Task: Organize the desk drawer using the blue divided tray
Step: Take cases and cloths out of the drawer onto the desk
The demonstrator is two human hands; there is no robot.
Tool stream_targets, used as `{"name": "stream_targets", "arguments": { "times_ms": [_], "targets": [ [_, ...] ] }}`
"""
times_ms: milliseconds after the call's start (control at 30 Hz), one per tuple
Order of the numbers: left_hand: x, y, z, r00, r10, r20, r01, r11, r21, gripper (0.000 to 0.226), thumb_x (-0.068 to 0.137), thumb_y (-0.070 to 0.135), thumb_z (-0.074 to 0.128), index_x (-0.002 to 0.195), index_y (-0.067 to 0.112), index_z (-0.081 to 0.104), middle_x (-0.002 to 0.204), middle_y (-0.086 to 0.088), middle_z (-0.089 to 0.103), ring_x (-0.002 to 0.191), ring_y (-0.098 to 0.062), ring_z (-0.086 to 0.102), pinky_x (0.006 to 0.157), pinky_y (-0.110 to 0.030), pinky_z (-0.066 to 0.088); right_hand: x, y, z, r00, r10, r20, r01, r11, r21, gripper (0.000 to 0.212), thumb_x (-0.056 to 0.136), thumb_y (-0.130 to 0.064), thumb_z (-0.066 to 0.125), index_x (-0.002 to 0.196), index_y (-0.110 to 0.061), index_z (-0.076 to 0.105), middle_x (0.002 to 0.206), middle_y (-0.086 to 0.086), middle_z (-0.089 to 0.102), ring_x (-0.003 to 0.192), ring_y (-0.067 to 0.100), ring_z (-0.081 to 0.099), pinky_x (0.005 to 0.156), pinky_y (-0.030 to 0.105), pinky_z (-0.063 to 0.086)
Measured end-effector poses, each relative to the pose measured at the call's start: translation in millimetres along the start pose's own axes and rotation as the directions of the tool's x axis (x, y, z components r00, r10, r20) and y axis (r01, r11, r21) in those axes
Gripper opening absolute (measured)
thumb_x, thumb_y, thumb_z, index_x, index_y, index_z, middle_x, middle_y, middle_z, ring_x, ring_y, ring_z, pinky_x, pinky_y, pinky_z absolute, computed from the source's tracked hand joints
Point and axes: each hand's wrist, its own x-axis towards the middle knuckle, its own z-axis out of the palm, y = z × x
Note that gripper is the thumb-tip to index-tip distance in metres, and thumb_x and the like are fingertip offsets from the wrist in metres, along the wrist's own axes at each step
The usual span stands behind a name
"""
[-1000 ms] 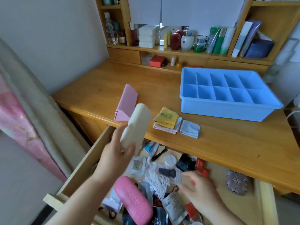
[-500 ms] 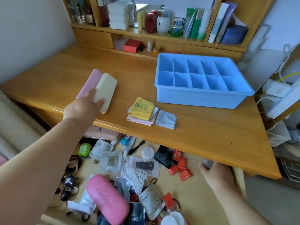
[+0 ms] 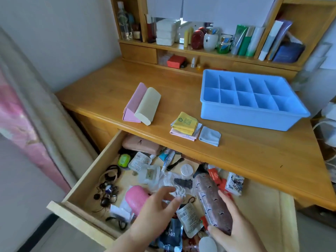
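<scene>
The right hand (image 3: 234,228) has its fingers curled round a speckled case (image 3: 211,200), thumb along the near end. The left hand (image 3: 156,206) hovers with fingers loosely spread, holding nothing, above the pink case (image 3: 135,198). Lift the speckled case clear of the drawer (image 3: 85,186) clutter before swinging it away, so no packets snag. The tray (image 3: 251,117) sits empty on the desk (image 3: 254,157) at about one o'clock from the hands.

Drawer (image 3: 87,180) crowded with clutter; desktop (image 3: 254,148) before blue tray (image 3: 251,117) bare.
</scene>
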Motion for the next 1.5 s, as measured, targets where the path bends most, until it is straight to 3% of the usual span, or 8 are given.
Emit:
{"name": "stream_targets", "arguments": {
  "times_ms": [267, 600, 800, 900, 1067, 1333, 1433, 1500],
  "targets": [
    [7.7, 27.9, -37.4, 0.960, 0.096, -0.262, -0.211, 0.863, -0.458, 0.034, 0.088, 0.049, 0.049, 0.119, 0.038, 0.056, 0.110, 0.015, 0.068, 0.096, -0.004, 0.066, 0.081, -0.021, 0.053, 78.7, -143.7, 36.4, 0.978, -0.202, -0.056, 0.206, 0.877, 0.434, 0.064, 0.065, -0.049, 0.069, 0.122, -0.056, 0.040, 0.113, -0.022, 0.063, 0.099, -0.004, 0.063, 0.085, 0.028, 0.055],
    [97.8, -52.2, -105.7, 0.954, 0.097, -0.285, -0.006, 0.952, 0.305, 0.037, 0.091, 0.017, 0.054, 0.128, 0.020, 0.053, 0.124, 0.003, 0.058, 0.113, -0.013, 0.055, 0.095, -0.022, 0.041, 227.0, -228.8, 47.0, 0.983, 0.036, -0.179, 0.016, 0.960, 0.281, 0.064, 0.084, -0.045, 0.063, 0.136, -0.014, 0.043, 0.133, 0.005, 0.054, 0.116, 0.026, 0.055, 0.083, 0.029, 0.045],
    [192.2, -44.6, -128.1, 0.994, 0.106, 0.021, -0.069, 0.474, 0.878, 0.068, 0.083, 0.004, 0.054, 0.145, 0.017, 0.030, 0.152, -0.006, 0.030, 0.141, -0.026, 0.025, 0.115, -0.035, 0.026, 189.2, -191.1, 53.2, 0.843, -0.439, -0.310, 0.441, 0.895, -0.067, 0.051, 0.089, -0.027, 0.061, 0.136, -0.017, 0.045, 0.140, -0.001, 0.043, 0.131, 0.011, 0.038, 0.096, 0.017, 0.035],
    [212.3, -48.6, -129.4, 0.998, 0.029, 0.048, -0.055, 0.342, 0.938, 0.069, 0.085, 0.018, 0.060, 0.146, 0.017, 0.028, 0.150, -0.008, 0.028, 0.138, -0.028, 0.025, 0.110, -0.037, 0.029, 144.5, -141.5, 66.2, 0.805, -0.586, -0.088, 0.558, 0.799, -0.224, 0.030, 0.087, -0.024, 0.062, 0.117, -0.024, 0.061, 0.113, -0.015, 0.059, 0.103, -0.002, 0.054, 0.088, 0.018, 0.046],
    [193.9, -58.5, -134.2, 0.996, 0.091, -0.006, -0.030, 0.396, 0.918, 0.078, 0.073, 0.032, 0.066, 0.140, 0.017, 0.029, 0.131, -0.006, 0.036, 0.117, -0.024, 0.045, 0.093, -0.032, 0.042, 100.1, -82.5, 109.0, 0.872, -0.143, 0.469, 0.389, 0.783, -0.485, 0.049, 0.087, -0.046, 0.051, 0.133, -0.039, 0.039, 0.134, -0.013, 0.043, 0.115, 0.006, 0.048, 0.097, 0.024, 0.040],
    [81.5, -54.3, -167.3, 0.927, 0.374, -0.004, -0.241, 0.607, 0.757, 0.080, 0.067, 0.049, 0.066, 0.138, 0.025, 0.038, 0.120, 0.005, 0.051, 0.111, -0.017, 0.052, 0.089, -0.028, 0.047, 49.5, -75.1, 144.2, 0.876, -0.330, 0.352, 0.481, 0.534, -0.695, 0.038, 0.057, -0.028, 0.067, 0.092, -0.036, 0.076, 0.062, 0.006, 0.066, 0.032, 0.012, 0.050, 0.031, 0.013, 0.036],
    [47.3, -41.1, -185.0, 0.919, 0.394, 0.002, -0.296, 0.687, 0.663, 0.083, 0.066, 0.056, 0.067, 0.139, 0.039, 0.033, 0.120, 0.015, 0.053, 0.107, -0.007, 0.054, 0.090, -0.020, 0.044, 53.3, -87.4, 127.7, 0.897, -0.272, 0.348, 0.424, 0.752, -0.506, 0.080, 0.070, -0.047, 0.070, 0.143, -0.035, 0.038, 0.120, -0.013, 0.062, 0.088, -0.010, 0.061, 0.081, 0.016, 0.051],
    [36.7, -27.7, -197.1, 0.912, 0.392, -0.118, -0.282, 0.810, 0.514, 0.078, 0.064, 0.058, 0.066, 0.134, 0.052, 0.032, 0.121, 0.027, 0.052, 0.106, 0.005, 0.053, 0.090, -0.014, 0.042, 60.5, -81.4, 115.2, 0.915, -0.198, 0.353, 0.320, 0.887, -0.334, 0.081, 0.085, -0.045, 0.053, 0.151, -0.026, 0.011, 0.111, -0.058, 0.031, 0.101, -0.038, 0.024, 0.105, 0.003, 0.014]
  ]
}}
